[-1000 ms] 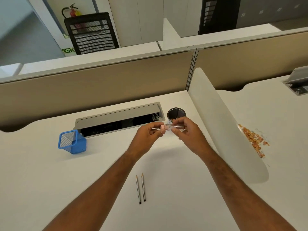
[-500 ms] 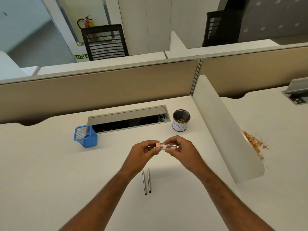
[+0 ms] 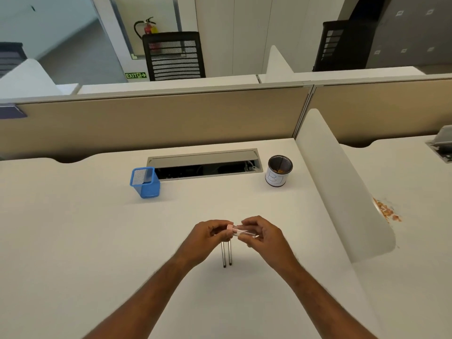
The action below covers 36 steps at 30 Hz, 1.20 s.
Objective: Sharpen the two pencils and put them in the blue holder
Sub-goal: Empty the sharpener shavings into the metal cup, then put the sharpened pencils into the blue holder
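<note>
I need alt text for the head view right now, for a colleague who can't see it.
Both hands, left and right, hold a small clear sharpener with a pink cap above two pencils lying side by side on a white desk. A blue holder stands further back on the left, a labelled tin on the right.

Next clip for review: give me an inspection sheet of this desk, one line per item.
Surface: white desk, open cable tray at the back.
Job's things: two pencils flat, side by side, partly under the hands; blue holder upright, apparently empty; clear sharpener with a pink end.
Clutter: tin; shavings on the neighbouring desk.
Hands: left hand and right hand both hold the sharpener.
Cables: wires dimly visible in the tray.
Surroundings: beige partition, white divider, black chair, fire extinguisher.
</note>
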Motion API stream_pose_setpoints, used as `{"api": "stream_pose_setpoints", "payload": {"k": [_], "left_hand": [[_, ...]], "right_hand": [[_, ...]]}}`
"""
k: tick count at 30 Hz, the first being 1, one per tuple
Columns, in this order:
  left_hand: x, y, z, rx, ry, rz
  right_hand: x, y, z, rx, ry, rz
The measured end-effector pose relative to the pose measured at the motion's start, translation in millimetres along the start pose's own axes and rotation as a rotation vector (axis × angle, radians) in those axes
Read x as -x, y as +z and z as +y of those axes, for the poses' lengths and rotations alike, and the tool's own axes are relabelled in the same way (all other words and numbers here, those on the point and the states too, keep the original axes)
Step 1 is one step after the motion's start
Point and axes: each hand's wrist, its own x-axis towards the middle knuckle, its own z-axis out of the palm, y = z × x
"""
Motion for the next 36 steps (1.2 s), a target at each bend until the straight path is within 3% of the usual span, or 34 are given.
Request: {"api": "stream_pose_setpoints", "payload": {"k": [9,14,20,25,36], "left_hand": [[27.6,13.6,-33.9,-0.119,-0.024,0.061],[41.5,6.6,-64.9,-0.254,-0.075,0.129],[71.5,-25.9,-118.0,-0.66,-0.021,0.108],[97.1,-43.4,-150.0,-0.88,-0.033,0.164],[113.6,-65.0,-184.0,-0.906,-0.16,0.232]], "right_hand": [[21.9,32.3,43.5,0.498,-0.077,0.007],[24.2,39.8,62.4,0.458,0.032,0.081],[17.2,32.4,86.1,0.42,0.276,0.199],[3.7,24.8,93.3,0.451,0.337,0.246],[-15.9,26.3,99.9,0.552,0.303,0.248]]}}
